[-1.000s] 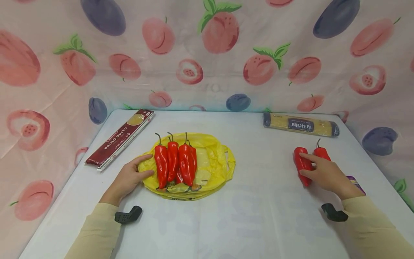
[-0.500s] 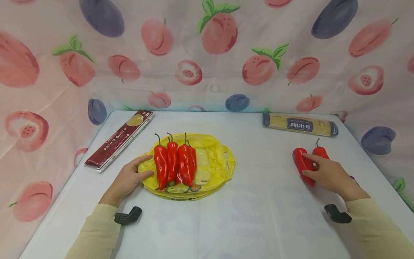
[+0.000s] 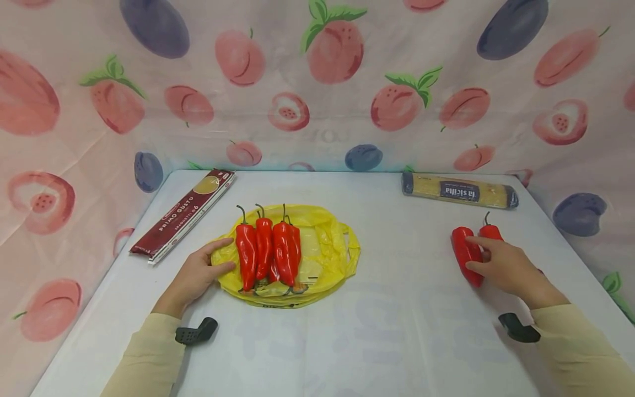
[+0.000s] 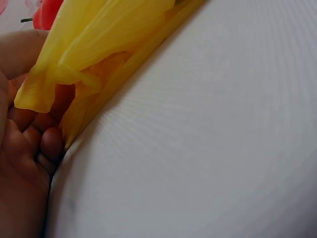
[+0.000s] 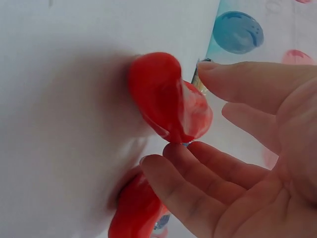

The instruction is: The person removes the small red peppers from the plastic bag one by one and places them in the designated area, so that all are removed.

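Several red peppers (image 3: 246, 253) lie side by side, stems away, on a yellow plastic bag (image 3: 322, 248) at centre-left. My left hand (image 3: 195, 275) grips the bag's left edge; in the left wrist view its fingers (image 4: 51, 143) curl beneath the yellow plastic (image 4: 104, 39). On the right, my right hand (image 3: 511, 271) is at a red pepper (image 3: 466, 253) lying at a slant, and a second pepper (image 3: 490, 232) is partly hidden behind the hand. The right wrist view shows the right hand (image 5: 247, 148) with fingers spread, fingertips against or close beside the pepper (image 5: 161, 96).
A dark red spaghetti packet (image 3: 183, 215) lies slanted at the back left. At the back right is a yellow pasta packet (image 3: 459, 191) with a blue label. A fruit-patterned cloth (image 3: 317, 127) rises behind the white tabletop (image 3: 387, 331).
My right hand has shifted slightly right, and the pepper beside its fingers lies more slanted. A small purple item beyond the right wrist is now almost wholly covered. The left hand has stayed put.
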A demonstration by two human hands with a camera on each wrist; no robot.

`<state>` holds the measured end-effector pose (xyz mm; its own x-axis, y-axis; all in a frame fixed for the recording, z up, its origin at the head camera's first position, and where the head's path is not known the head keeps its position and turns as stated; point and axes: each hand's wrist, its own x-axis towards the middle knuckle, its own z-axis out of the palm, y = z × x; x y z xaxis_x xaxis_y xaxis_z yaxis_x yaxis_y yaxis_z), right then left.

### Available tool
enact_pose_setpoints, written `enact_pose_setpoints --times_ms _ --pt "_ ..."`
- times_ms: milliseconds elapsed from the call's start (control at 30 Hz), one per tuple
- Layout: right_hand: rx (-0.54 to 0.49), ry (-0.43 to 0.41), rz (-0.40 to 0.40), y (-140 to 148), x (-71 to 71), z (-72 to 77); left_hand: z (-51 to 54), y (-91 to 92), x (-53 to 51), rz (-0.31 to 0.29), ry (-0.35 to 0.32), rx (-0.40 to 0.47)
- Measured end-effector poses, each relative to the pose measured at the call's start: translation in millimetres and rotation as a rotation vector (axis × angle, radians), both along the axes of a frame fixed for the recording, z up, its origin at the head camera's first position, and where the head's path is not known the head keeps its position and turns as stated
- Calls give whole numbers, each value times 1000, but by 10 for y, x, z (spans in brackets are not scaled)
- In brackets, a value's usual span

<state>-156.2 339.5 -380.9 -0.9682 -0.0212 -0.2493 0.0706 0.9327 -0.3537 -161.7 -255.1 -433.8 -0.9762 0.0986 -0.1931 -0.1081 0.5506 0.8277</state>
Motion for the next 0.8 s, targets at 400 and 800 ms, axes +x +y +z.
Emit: enact_pose_setpoints --times_ms 400,800 --pt "29 4 27 7 -42 -39 -10 -5 -1 -6 16 0" --pt "40 3 30 29 -81 -5 -12 -10 -1 -9 15 3"
